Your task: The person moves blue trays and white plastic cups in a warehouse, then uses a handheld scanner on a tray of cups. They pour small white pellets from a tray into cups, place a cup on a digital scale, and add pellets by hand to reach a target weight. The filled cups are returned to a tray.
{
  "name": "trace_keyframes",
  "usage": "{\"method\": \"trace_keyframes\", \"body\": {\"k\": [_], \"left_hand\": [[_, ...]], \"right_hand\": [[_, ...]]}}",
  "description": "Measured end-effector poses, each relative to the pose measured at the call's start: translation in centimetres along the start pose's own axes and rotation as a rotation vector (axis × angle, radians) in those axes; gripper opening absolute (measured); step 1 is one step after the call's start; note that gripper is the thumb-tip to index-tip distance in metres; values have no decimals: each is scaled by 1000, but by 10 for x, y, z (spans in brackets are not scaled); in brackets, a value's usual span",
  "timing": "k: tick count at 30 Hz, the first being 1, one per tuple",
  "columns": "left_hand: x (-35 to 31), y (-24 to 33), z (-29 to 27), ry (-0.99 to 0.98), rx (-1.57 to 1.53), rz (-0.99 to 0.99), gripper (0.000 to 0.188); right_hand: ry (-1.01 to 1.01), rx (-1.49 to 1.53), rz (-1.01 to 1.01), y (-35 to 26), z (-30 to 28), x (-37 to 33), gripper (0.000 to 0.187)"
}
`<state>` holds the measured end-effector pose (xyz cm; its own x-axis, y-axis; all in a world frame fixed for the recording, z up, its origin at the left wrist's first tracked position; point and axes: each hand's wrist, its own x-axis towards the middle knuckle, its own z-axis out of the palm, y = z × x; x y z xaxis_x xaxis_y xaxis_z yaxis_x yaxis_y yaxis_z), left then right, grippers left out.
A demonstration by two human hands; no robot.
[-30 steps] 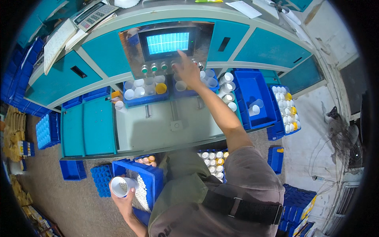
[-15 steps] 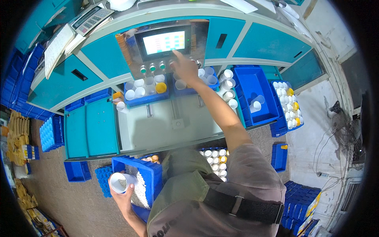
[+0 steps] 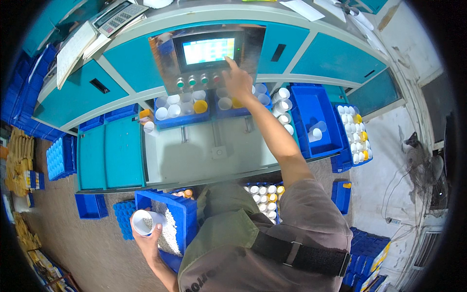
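Note:
My right hand [image 3: 238,82] reaches out to a lit touch screen [image 3: 208,50] set in a shiny metal panel. Its index finger is stretched out at the screen's lower right part, and the hand holds nothing. Down at the left, my left hand [image 3: 146,243] is wrapped round a white plastic cup [image 3: 158,220]. The tilted cup has small pale pellets inside. Right beside it stands a blue bin [image 3: 187,214] with a heap of white pellets [image 3: 170,233].
Under the panel, two blue trays [image 3: 182,120] hold white, clear and yellow cups. More cups [image 3: 283,104] lie stacked beside a deep blue crate [image 3: 311,107]. A calculator [image 3: 119,19] and papers [image 3: 73,53] rest on the counter. Blue bins [image 3: 91,207] sit on the floor.
My right index finger has moved slightly right and up on the screen. The left hand still holds the cup by the bin. The whole view has shifted a little.

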<state>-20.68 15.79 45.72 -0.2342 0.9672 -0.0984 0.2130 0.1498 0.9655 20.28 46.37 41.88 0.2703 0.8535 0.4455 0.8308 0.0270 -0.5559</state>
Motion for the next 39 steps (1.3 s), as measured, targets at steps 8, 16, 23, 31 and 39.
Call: {"method": "trace_keyframes", "body": {"k": [8,16,23,31,39], "left_hand": [[-1,0,0,10,20,-5,63],[-2,1,0,7,16,-6,63],[-4,1,1,20,35,-7,65],[-6,5,4,10,14,-13,67],[-6,6,9,21,15,-9,66]], "right_hand": [[-44,103,-69,-14,-3,10,59],[-28,127,-104,-23,-2,22,65],[-36,133,-100,-20,6,22,66],[11,157,-87,-15,2,19,68],[-20,92,-43,-19,-11,22,68]]}}
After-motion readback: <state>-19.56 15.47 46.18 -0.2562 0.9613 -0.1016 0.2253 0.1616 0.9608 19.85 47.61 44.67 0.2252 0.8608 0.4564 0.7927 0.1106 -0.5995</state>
